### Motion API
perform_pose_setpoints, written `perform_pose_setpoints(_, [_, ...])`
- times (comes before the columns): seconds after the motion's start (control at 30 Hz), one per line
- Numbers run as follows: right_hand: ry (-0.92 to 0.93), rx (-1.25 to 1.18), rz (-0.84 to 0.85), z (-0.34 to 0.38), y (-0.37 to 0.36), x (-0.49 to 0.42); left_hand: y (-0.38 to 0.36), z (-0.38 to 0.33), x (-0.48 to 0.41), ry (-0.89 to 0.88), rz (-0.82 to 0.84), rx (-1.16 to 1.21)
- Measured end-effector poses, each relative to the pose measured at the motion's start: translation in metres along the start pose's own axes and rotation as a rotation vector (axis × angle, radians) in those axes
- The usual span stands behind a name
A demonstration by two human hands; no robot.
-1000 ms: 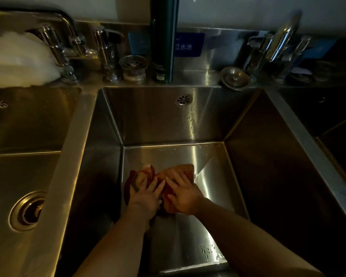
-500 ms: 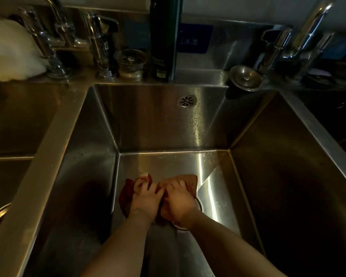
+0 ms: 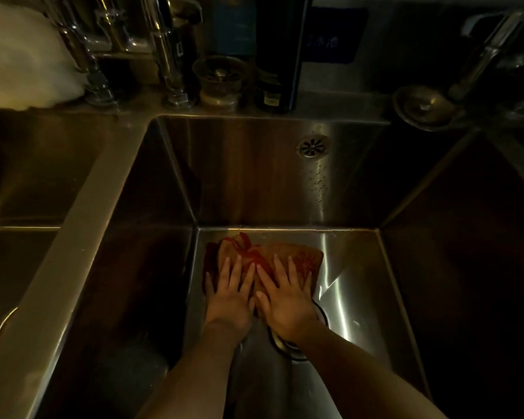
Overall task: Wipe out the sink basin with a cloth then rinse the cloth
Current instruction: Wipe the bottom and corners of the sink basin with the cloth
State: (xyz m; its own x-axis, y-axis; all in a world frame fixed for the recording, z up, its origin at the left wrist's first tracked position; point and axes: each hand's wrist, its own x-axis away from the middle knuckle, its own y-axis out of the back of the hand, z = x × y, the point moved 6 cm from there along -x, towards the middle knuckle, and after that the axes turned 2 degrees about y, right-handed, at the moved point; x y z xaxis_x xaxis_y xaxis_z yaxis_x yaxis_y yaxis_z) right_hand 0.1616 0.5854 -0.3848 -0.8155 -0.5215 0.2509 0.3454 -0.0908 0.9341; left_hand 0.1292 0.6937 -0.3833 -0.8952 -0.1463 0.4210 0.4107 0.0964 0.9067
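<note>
Both hands press flat on a reddish-brown cloth (image 3: pixel 288 258) that lies on the floor of the middle sink basin (image 3: pixel 254 176), close to the seam where the floor meets the back wall. The left hand (image 3: pixel 229 293) covers the cloth's left part and the right hand (image 3: pixel 286 297) its middle, the two hands side by side with thumbs nearly touching. The fingers (image 3: pixel 236 269) of each hand are spread and stretched out, palms down on the fabric, pinning it to the steel rather than curling around it. The cloth is rumpled at its far left corner, where a fold stands up, and lies smoother toward the right, where a patterned corner shows beyond the right hand. Under the right wrist the rim of the drain (image 3: pixel 294 352) shows, partly hidden by the forearm. The back wall of the basin carries a round overflow grille (image 3: pixel 312 146), with water droplets scattered below it. On the ledge behind the basin stand chrome faucet posts (image 3: pixel 170 65), a strainer plug (image 3: pixel 219 78), a dark bottle (image 3: pixel 280 49) and, to the right, a round metal stopper (image 3: pixel 424 105). A white crumpled mass (image 3: pixel 21 62) sits at the far left of the ledge. A second basin (image 3: pixel 28 182) lies to the left, beyond a steel divider. The scene is dim.
</note>
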Motion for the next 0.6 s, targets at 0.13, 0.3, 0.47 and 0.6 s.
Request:
perform_pose_setpoints(0.13, [0.0,-0.012,-0.004,-0.006,-0.002,-0.013,-0.001,0.001,-0.014,0.002,-0.028,-0.005])
perform_pose_setpoints(0.3, [0.042,-0.002,-0.05,-0.016,0.004,-0.032,0.001,0.005,-0.033,0.014,-0.062,0.03])
perform_pose_setpoints(0.47, [0.082,0.005,-0.055,-0.027,0.016,-0.061,0.016,0.005,-0.055,0.031,-0.068,0.136])
perform_pose_setpoints(0.6, [0.076,0.024,-0.078,-0.029,0.014,-0.066,0.017,0.007,-0.061,0.031,-0.086,0.144])
